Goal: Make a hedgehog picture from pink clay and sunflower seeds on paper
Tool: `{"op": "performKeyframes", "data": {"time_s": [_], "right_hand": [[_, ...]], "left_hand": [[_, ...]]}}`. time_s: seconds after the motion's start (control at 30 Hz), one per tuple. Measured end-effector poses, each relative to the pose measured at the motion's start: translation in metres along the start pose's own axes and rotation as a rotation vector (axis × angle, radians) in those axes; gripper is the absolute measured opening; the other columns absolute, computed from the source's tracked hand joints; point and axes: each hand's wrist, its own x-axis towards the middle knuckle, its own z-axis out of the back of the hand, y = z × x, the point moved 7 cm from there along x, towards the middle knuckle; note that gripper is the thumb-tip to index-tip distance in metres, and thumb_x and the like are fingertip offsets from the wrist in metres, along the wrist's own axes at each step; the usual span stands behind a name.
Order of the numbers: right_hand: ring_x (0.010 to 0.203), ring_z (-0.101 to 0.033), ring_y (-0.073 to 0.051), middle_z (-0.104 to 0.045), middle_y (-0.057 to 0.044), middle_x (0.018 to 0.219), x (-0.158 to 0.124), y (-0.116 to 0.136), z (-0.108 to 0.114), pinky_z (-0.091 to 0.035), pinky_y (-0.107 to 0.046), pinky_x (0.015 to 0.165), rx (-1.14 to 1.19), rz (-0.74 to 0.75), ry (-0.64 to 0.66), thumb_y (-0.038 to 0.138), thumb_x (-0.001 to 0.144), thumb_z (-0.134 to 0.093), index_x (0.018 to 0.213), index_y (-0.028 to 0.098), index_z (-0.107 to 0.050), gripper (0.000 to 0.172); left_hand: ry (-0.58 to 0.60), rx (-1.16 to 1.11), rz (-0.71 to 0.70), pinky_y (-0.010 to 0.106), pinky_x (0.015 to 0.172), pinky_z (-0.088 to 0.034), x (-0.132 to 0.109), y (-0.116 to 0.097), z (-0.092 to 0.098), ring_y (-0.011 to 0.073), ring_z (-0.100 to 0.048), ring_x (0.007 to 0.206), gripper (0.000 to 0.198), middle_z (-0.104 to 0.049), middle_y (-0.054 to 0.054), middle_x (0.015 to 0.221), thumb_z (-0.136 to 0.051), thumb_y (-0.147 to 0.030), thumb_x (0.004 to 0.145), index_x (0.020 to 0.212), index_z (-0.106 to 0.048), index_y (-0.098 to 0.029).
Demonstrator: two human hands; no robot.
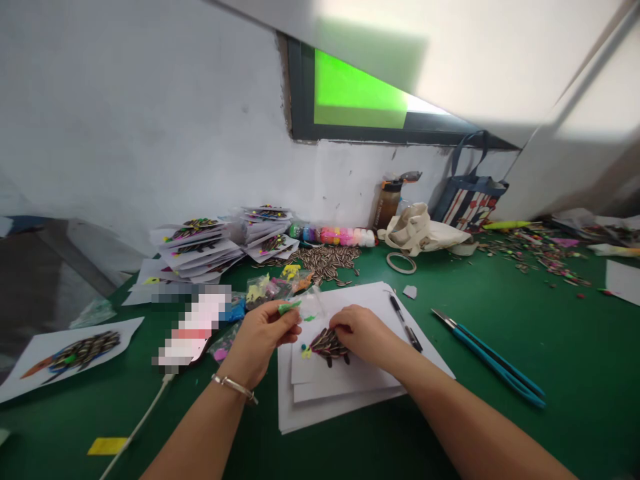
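Observation:
White sheets (350,383) lie stacked on the green table, the top one bearing a figure of striped seeds (327,345) with yellow and blue bits at its left end. My left hand (267,333) is closed in a pinch on a small green piece (289,307), near a clear plastic bag (314,303). Bent over the right part of the seed figure is my right hand (357,330), its fingers pressed together; whatever is at its fingertips is hidden. A black pen (406,323) rests on the paper to the right.
Blue-handled tweezers (493,360) lie at right. Behind are loose seeds (327,262), a tape roll (401,263), a cloth bag (425,233) and a bottle (387,203). Stacked seed pictures (197,250), a blurred device with a cable (193,330) and another picture (70,357) are at left.

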Motion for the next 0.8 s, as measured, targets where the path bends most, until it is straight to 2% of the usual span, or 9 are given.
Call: {"op": "performKeyframes", "data": {"time_s": [0.17, 0.5, 0.8], "right_hand": [[0.071, -0.055, -0.015, -0.066, -0.002, 0.078, -0.002, -0.008, 0.004, -0.036, -0.024, 0.065, 0.045, -0.066, -0.011, 0.008, 0.071, -0.050, 0.084, 0.019, -0.069, 0.025], [0.068, -0.056, -0.014, -0.067, 0.000, 0.076, -0.003, -0.009, 0.005, -0.036, -0.023, 0.062, 0.111, -0.045, 0.013, 0.010, 0.077, -0.046, 0.081, 0.021, -0.068, 0.024], [0.062, -0.051, -0.013, -0.059, 0.001, 0.063, -0.004, -0.009, 0.019, -0.034, -0.023, 0.057, 0.188, -0.088, -0.039, 0.021, 0.084, -0.046, 0.068, 0.019, -0.063, 0.023]], "left_hand": [[-0.009, 0.000, 0.002, 0.021, 0.059, -0.049, -0.001, 0.000, 0.000, 0.0106, -0.059, 0.063, 0.030, -0.062, -0.001, 0.070, -0.077, -0.038, 0.064, 0.078, -0.063, -0.015], [-0.020, 0.002, 0.000, 0.022, 0.059, -0.049, 0.000, 0.000, 0.001, 0.0118, -0.059, 0.064, 0.031, -0.063, 0.000, 0.069, -0.077, -0.038, 0.062, 0.077, -0.065, -0.015], [-0.022, 0.022, -0.013, 0.021, 0.059, -0.049, 0.002, -0.001, 0.007, 0.0118, -0.060, 0.066, 0.031, -0.063, 0.001, 0.072, -0.075, -0.042, 0.066, 0.077, -0.064, -0.015]]}}
